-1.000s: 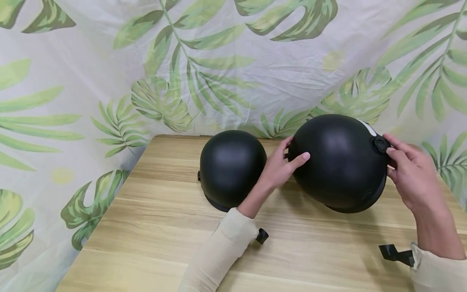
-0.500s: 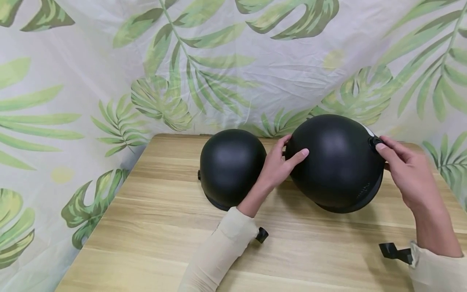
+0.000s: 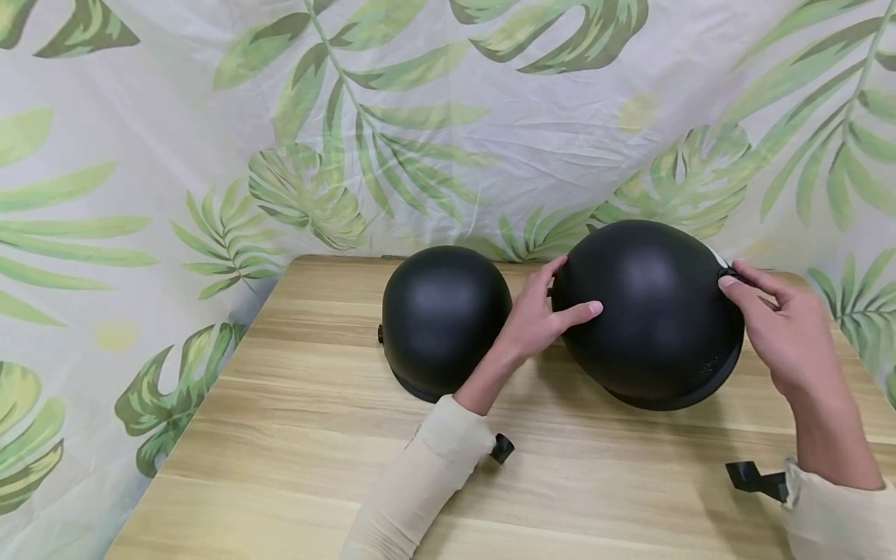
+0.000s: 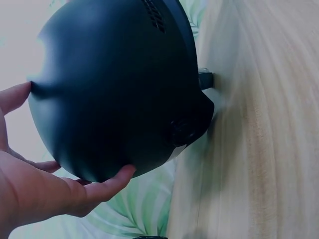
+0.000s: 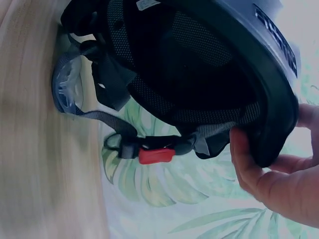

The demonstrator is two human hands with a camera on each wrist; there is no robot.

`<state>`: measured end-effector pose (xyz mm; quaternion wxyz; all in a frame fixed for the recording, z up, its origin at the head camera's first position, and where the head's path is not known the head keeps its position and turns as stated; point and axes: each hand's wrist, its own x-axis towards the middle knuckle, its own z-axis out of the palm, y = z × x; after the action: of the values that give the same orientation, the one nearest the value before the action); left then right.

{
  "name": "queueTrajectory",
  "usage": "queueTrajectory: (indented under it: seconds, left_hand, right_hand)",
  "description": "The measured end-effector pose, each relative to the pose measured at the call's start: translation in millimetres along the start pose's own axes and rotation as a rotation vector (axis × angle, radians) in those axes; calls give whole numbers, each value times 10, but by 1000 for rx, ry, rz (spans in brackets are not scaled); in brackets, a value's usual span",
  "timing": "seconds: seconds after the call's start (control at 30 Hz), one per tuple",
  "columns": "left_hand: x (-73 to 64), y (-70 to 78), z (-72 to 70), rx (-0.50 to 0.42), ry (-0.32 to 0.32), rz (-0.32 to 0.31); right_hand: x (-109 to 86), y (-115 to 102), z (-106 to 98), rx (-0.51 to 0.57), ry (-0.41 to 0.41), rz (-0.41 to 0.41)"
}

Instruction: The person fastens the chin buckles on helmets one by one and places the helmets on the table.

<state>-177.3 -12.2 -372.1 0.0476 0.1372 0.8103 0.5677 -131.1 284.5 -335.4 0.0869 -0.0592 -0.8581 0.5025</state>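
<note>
Both hands hold a glossy black helmet (image 3: 644,311) tilted over the right part of the table. My left hand (image 3: 535,319) grips its left side, thumb on the shell and fingers reaching behind. At the opposite side, my right hand (image 3: 798,342) pinches the rim by a round fitting, which the thumb mostly covers. The right wrist view looks into the padded inside, where a strap with a red buckle (image 5: 155,156) and a clear chin cup (image 5: 72,87) hang. A second black helmet (image 3: 444,319) stands dome up on the table, beside my left hand.
The wood-grain table (image 3: 280,459) ends at the back against a leaf-patterned cloth (image 3: 392,140). Black camera mounts stick out from the left sleeve (image 3: 420,474) and the right sleeve (image 3: 840,513).
The held helmet has turned and shifted slightly, left and then back right. Its round fitting, plain to see earlier, is now mostly behind my right thumb. The second helmet stays put.
</note>
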Motion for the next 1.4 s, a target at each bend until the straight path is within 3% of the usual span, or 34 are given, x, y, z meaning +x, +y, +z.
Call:
queueTrajectory:
  seconds: [0.13,0.43,0.8,1.1,1.4]
  left_hand:
    - [9,-12,34,22,-17,20]
    - [3,-35,58,-53,-57,-18]
    - [-11,-40,83,17,-97,9]
    - [-16,-24,74,80,-121,19]
    - [-16,-9,82,106,-92,-13]
  right_hand:
    - [6,17,14,-31,42,1]
    - [51,106,-12,-16,-7,-95]
    - [60,99,-28,-78,-34,-56]
    - [100,164,-49,-120,-105,-38]
    - [176,240,-58,-119,-234,-50]
